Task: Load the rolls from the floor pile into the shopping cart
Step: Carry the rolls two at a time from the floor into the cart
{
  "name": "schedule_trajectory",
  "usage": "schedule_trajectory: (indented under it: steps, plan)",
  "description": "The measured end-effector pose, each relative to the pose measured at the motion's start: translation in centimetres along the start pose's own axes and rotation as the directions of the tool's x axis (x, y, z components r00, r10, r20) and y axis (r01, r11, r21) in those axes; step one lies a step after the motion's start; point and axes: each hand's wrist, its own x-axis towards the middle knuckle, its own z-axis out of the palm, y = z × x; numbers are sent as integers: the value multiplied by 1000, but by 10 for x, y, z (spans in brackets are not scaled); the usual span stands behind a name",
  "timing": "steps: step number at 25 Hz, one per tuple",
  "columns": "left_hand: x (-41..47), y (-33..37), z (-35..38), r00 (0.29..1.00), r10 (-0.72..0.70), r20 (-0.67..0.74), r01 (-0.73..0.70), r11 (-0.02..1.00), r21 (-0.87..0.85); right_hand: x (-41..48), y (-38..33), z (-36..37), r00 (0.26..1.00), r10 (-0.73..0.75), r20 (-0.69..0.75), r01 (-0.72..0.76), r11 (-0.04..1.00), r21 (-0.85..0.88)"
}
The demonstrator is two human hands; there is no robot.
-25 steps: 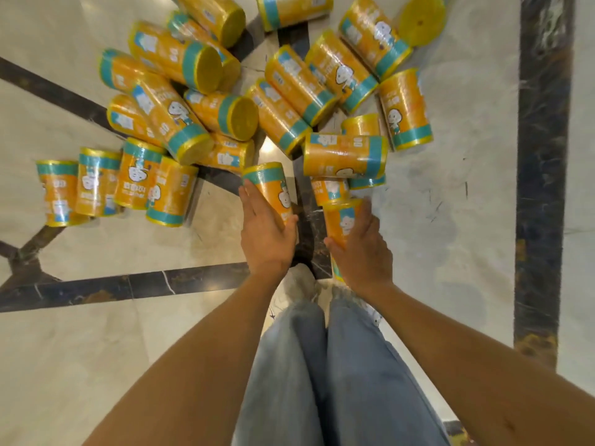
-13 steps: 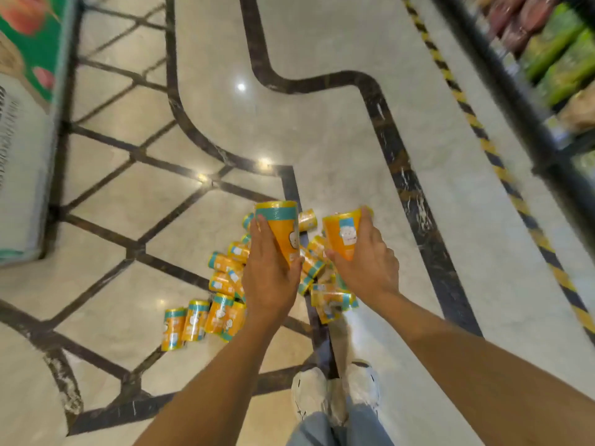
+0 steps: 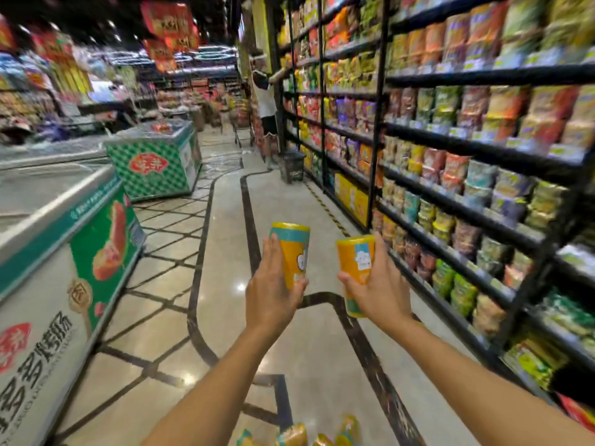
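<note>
Rolls: two in hand, more in the floor pile (image 3: pixel 299 436) at the bottom edge of the view, between the forearms, only orange-and-teal ends visible there.

Left roll (image 3: pixel 291 252): upright, orange wrapper, teal band just under the yellow top end, white cartoon figure on the side facing right. Gripped by the left hand (image 3: pixel 273 294), fingers up along the left side, thumb curled round the lower front.

Right roll (image 3: pixel 355 262): upright, set slightly lower than the left roll, pale blue label with a white figure near the top, teal band at the bottom end below the palm. Gripped by the right hand (image 3: pixel 381 291), thumb across the front, fingers wrapped round the far side.

Both held apart from each other, a strip of marble floor (image 3: pixel 225 268) with dark inlaid lines visible between and below.

Left of the aisle: chest freezer (image 3: pixel 64 252) with a green-and-white side, red food picture and large characters; beyond it, second freezer (image 3: pixel 154 162) in green check with a red emblem.

Right of the aisle: black shelving (image 3: pixel 483 77) packed with bagged and cupped snacks, blurred.

Far down the aisle: dark basket (image 3: pixel 291 165) on the floor beside the shelving; standing person (image 3: pixel 265 101) in a white top, arm raised to a shelf; wire cart (image 3: pixel 243 132) just beside, blurred. Overhead, red hanging signs (image 3: pixel 167 24).
</note>
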Motion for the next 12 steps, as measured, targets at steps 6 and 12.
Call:
schedule_trajectory:
  steps: [6,12]
  plan:
    - [26,94,-32,977,211,-22,-212,968,-138,-5,-21,-103,975,41,-218,-49,998,-32]
    - [-16,175,-30,902,426,65,-367,838,-403,-95,-1,-184,854,217,-473,-281,957,-70]
